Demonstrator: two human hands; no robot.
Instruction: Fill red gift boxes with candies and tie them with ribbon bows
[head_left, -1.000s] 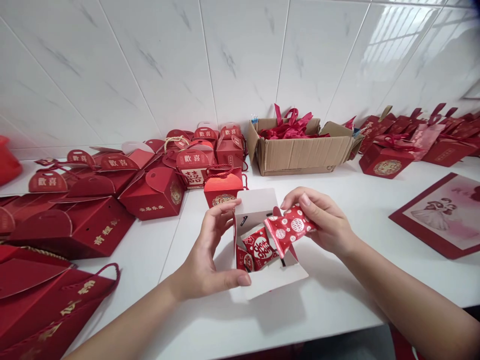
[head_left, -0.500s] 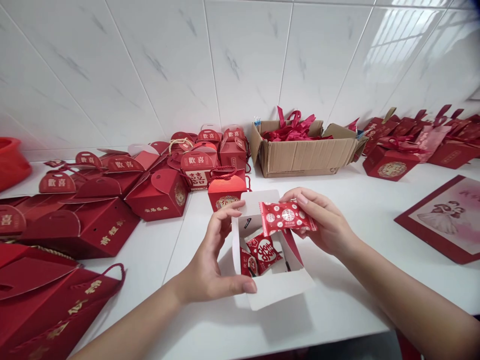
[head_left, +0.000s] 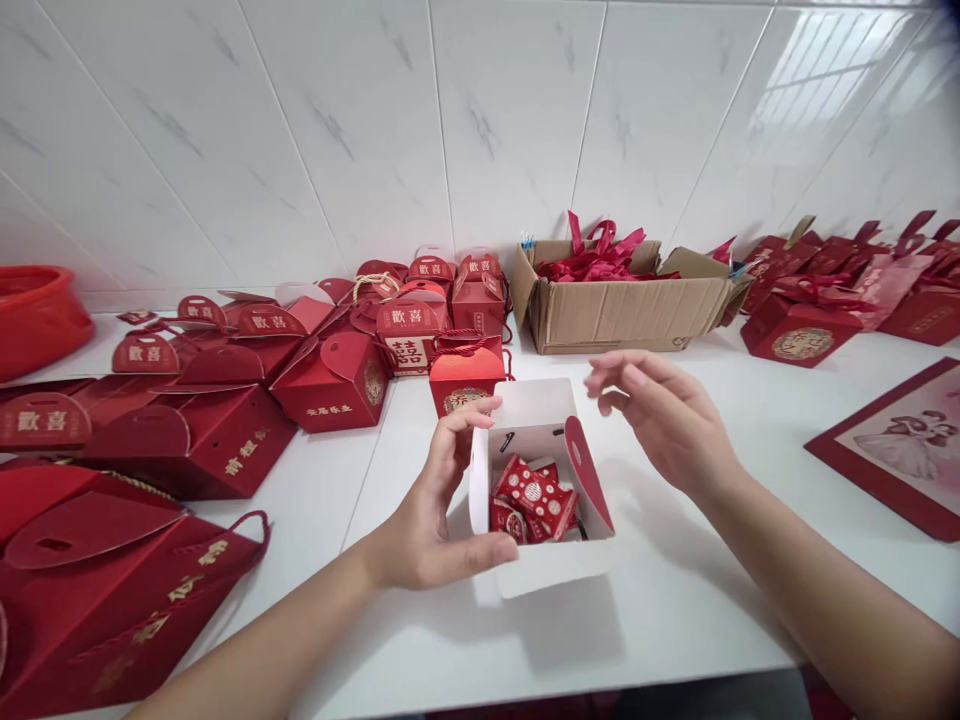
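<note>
An open gift box [head_left: 525, 572], white inside with a red flap on its right, stands in front of me with its flaps spread. My left hand [head_left: 442, 510] grips its left side, thumb over the near flap and fingers at the far left edge. Inside lies a red candy packet [head_left: 534, 490] with white round prints, on top of other small red packets [head_left: 508, 522]. My right hand [head_left: 664, 415] hovers above and right of the box, fingers loosely curled and apart, holding nothing.
Several closed red gift boxes [head_left: 330, 385] crowd the left side of the white table [head_left: 675, 620]. A cardboard box [head_left: 622, 315] of red ribbons [head_left: 600, 255] stands at the wall. More red boxes [head_left: 799, 325] and a card with a couple [head_left: 904, 445] lie right; a red basin [head_left: 41, 320] is far left.
My right hand has let go of the candy packet, which now lies in the box, and has moved up and right. My left hand stays on the box. The view has shifted slightly left.
</note>
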